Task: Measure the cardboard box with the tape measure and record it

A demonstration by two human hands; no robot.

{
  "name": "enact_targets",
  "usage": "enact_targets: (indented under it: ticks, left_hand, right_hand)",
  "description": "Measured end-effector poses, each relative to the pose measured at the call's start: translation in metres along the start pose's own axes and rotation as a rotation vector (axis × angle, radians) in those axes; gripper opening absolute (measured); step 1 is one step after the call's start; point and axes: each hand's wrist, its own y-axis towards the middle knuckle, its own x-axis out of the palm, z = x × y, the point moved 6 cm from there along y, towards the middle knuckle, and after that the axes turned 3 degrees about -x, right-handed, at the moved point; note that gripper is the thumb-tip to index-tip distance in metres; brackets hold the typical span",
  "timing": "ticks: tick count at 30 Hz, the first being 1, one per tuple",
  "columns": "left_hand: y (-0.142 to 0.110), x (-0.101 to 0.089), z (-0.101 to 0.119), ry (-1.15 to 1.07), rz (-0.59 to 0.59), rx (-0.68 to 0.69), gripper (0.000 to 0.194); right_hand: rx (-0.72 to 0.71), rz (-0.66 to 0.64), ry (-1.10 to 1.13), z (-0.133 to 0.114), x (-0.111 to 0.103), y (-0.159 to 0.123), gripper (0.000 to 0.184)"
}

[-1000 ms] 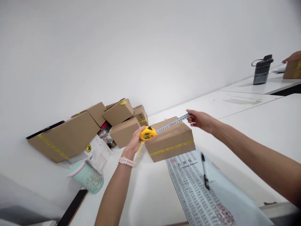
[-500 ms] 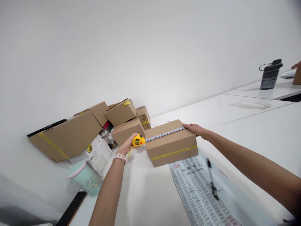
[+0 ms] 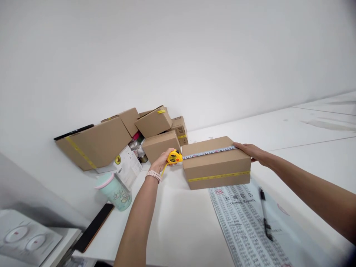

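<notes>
A closed cardboard box (image 3: 219, 165) with a yellow tape strip along its near side sits in front of me. The white blade (image 3: 205, 152) of a tape measure is stretched across its top from left to right. My left hand (image 3: 164, 160) is closed around the yellow case of the tape measure (image 3: 175, 157), beside the box's left edge. At the far right edge, my right hand (image 3: 251, 151) pinches the blade's end against the box. Its thumb and some fingers are partly hidden behind the corner.
Several cardboard boxes (image 3: 97, 144) are piled at the back left by the wall. Nearby stand a mint tumbler (image 3: 115, 193) and a white printed packet (image 3: 128, 167). A blue report folder (image 3: 250, 222) with a black pen (image 3: 265, 213) on it lies at right front.
My view has shifted left, so everything appears further right and a little higher. Both hands keep their hold, with the blade still across the box top.
</notes>
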Motion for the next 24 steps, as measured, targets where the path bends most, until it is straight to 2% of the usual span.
enact_targets:
  ticks: [4,7,10,12,13,16,18,21,24]
  left_hand:
    - [-0.015,0.002,0.019,-0.019,-0.037,0.071,0.033]
    - [-0.05,0.02,0.032,-0.038,-0.167,0.123,0.041]
    - [-0.099,0.068,0.017,-0.059,-0.395,0.095,0.063]
    - [-0.132,0.113,-0.008,-0.202,-0.616,0.007,0.063]
    - [-0.144,0.131,-0.019,-0.328,-0.638,-0.012,0.06]
    - [-0.156,0.17,-0.045,-0.617,-0.534,-0.046,0.058]
    - [-0.152,0.183,-0.049,-0.708,-0.463,-0.075,0.061]
    - [-0.137,0.189,-0.034,-0.777,-0.375,-0.119,0.057]
    - [-0.121,0.189,-0.015,-0.809,-0.26,-0.174,0.043]
  right_hand:
    - [-0.064,0.03,-0.07,-0.016,-0.012,0.009,0.04]
    - [-0.157,0.026,-0.068,-0.046,-0.029,0.012,0.043]
    - [-0.335,-0.049,-0.035,-0.088,-0.033,0.005,0.047]
    - [-0.417,-0.141,-0.052,-0.108,-0.024,-0.002,0.049]
    - [-0.439,-0.188,-0.072,-0.114,-0.017,-0.004,0.051]
    - [-0.494,-0.268,-0.125,-0.119,0.009,-0.003,0.054]
    - [-0.498,-0.191,-0.162,-0.112,0.02,0.008,0.057]
    - [-0.437,-0.009,-0.248,-0.095,0.029,0.028,0.062]
    - [-0.416,0.041,-0.346,-0.083,0.038,0.04,0.06]
